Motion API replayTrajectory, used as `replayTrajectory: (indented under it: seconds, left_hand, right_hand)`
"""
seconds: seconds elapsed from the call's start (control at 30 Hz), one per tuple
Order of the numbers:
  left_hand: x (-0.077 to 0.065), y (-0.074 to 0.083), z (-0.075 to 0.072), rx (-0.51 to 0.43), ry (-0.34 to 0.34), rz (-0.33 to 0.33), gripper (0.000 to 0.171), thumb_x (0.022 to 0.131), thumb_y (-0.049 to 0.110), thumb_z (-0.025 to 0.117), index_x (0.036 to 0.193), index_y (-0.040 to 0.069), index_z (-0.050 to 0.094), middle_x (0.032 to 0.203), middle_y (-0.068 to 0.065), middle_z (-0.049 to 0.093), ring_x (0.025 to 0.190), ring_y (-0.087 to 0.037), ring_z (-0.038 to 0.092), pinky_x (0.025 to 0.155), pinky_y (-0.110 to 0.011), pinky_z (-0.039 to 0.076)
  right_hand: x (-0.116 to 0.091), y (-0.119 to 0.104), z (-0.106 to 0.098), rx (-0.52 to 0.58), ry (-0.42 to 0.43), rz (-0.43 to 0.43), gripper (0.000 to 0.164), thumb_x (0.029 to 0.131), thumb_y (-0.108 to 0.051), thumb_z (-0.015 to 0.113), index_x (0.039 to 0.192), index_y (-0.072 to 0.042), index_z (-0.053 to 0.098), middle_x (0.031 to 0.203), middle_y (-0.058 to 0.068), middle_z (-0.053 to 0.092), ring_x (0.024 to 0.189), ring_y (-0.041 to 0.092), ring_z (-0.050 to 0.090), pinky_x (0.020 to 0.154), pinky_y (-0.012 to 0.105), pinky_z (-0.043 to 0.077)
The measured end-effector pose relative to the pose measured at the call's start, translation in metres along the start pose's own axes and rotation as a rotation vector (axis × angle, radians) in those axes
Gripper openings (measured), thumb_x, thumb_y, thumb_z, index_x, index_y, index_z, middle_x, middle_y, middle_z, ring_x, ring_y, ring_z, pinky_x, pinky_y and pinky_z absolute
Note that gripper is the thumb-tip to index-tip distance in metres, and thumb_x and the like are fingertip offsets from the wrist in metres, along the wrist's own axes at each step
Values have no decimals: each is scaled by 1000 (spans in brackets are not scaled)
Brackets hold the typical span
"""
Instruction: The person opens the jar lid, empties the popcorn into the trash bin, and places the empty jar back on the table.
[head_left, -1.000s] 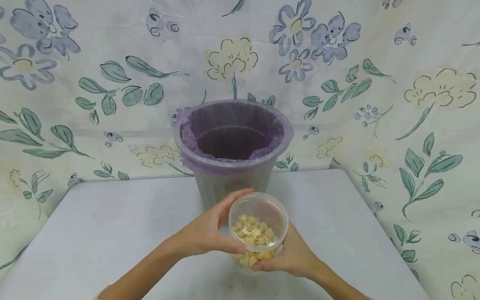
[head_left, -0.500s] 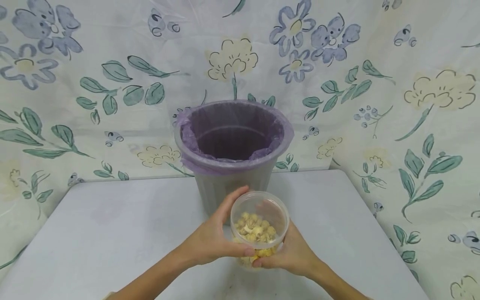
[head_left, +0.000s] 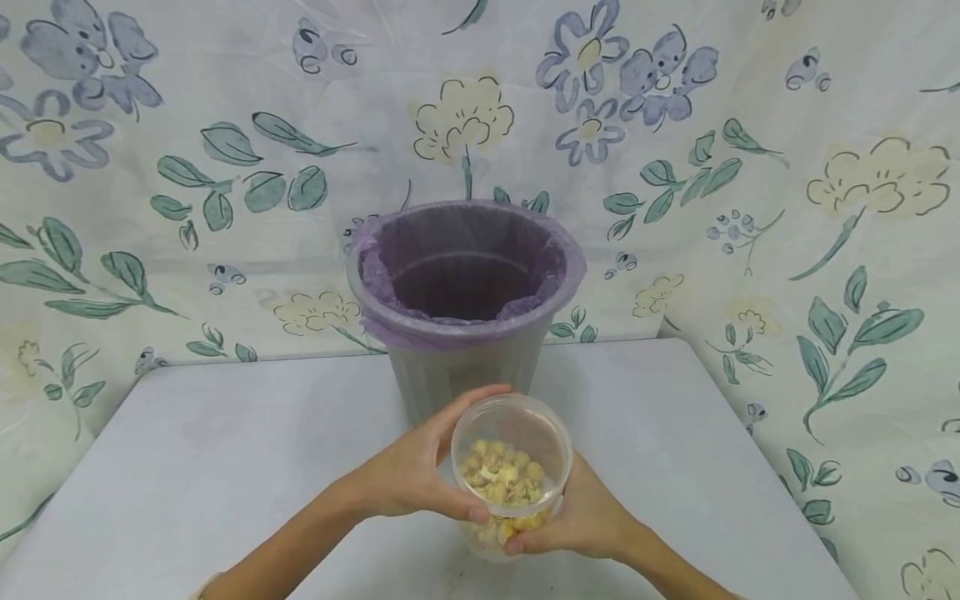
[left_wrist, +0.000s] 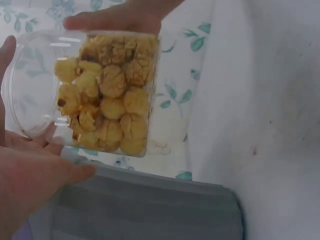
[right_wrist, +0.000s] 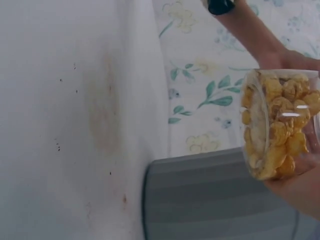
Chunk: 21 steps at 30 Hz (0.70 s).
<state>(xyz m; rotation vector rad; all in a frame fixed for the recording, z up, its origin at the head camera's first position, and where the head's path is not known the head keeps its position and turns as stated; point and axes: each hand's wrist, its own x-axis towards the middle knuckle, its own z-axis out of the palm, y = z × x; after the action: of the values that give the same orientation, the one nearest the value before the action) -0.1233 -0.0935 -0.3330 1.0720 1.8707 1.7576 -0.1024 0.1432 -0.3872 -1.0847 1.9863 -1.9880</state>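
Both hands hold a clear plastic jar (head_left: 551, 433), part filled with yellow-brown caramel popcorn (head_left: 506, 475), up off the table in front of the bin. My left hand (head_left: 408, 471) grips the jar's upper part, its thumb on the near side just below the rim. Lower down, my right hand (head_left: 588, 512) grips the body from the right. In the left wrist view the jar (left_wrist: 37, 85) lies sideways across the picture, between the left hand (left_wrist: 30, 185) and the right hand (left_wrist: 120, 17). The right wrist view shows popcorn (right_wrist: 280, 112) against the jar's base. Whether a lid is on, I cannot tell.
A grey bin (head_left: 465, 367) lined with a purple bag (head_left: 382, 279) stands at the back middle of the white table (head_left: 225, 450). Floral cloth (head_left: 465, 117) hangs behind and along the right side. Small dark specks and a brownish stain (right_wrist: 102, 112) mark the table.
The jar and both hands rise slightly, then sink a little toward me and to the left. Both hands keep their hold, and the bin stays in place.
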Motion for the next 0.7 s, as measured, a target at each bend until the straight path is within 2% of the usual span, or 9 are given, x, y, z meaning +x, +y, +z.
replayTrajectory:
  seconds: [0.1, 0.2, 0.27, 0.33, 0.47, 0.57, 0.7]
  left_hand:
    - [-1, -1, 7, 31, 81, -6, 105, 73, 16, 89, 157, 11, 26, 149, -4, 45, 132, -33, 45, 108, -59, 28]
    - [-1, -3, 13, 52, 161, -1, 105, 73, 18, 90, 156, 11, 26, 146, -5, 47, 129, -32, 47, 105, -61, 29]
    - [-1, -4, 17, 52, 196, -12, 107, 73, 22, 90, 157, 12, 24, 147, -3, 46, 131, -30, 45, 106, -61, 28]
    - [-2, -4, 18, 48, 203, -17, 110, 73, 26, 90, 158, 13, 22, 149, -3, 43, 135, -29, 41, 108, -63, 25]
    - [-2, -2, 13, 9, 136, -27, 115, 73, 27, 90, 159, 14, 16, 157, -2, 33, 142, -27, 32, 112, -62, 18]
    - [-1, -3, 4, -55, 40, -19, 115, 75, 27, 89, 160, 13, 14, 161, -5, 26, 145, -27, 27, 114, -58, 15]
    - [0, -6, -7, -145, -83, -18, 112, 78, 32, 87, 160, 12, 13, 160, -10, 27, 144, -31, 26, 115, -53, 19]
  right_hand:
    - [0, -2, 1, -42, 53, 25, 106, 64, -8, 94, 151, -12, 33, 140, 13, 49, 124, 33, 50, 106, 39, 42]
    - [0, -3, 1, -63, 93, 52, 108, 63, -5, 93, 151, -16, 33, 142, 9, 48, 126, 32, 48, 106, 38, 42]
    - [1, -3, 0, -69, 104, 52, 109, 62, -4, 93, 152, -18, 32, 144, 9, 47, 128, 33, 47, 107, 38, 40]
    - [2, -2, 0, -69, 104, 46, 111, 62, -4, 92, 153, -18, 31, 145, 9, 46, 129, 33, 46, 108, 38, 39]
    - [2, -2, 0, -37, 81, 35, 112, 63, -3, 91, 154, -18, 29, 146, 11, 44, 130, 34, 45, 109, 38, 39]
    - [1, -1, 0, 3, 47, 26, 111, 64, -3, 91, 155, -15, 27, 146, 14, 44, 129, 36, 45, 109, 39, 39]
    - [-1, 0, 0, 31, -3, 19, 109, 66, -5, 91, 154, -11, 28, 142, 18, 46, 126, 36, 48, 107, 40, 40]
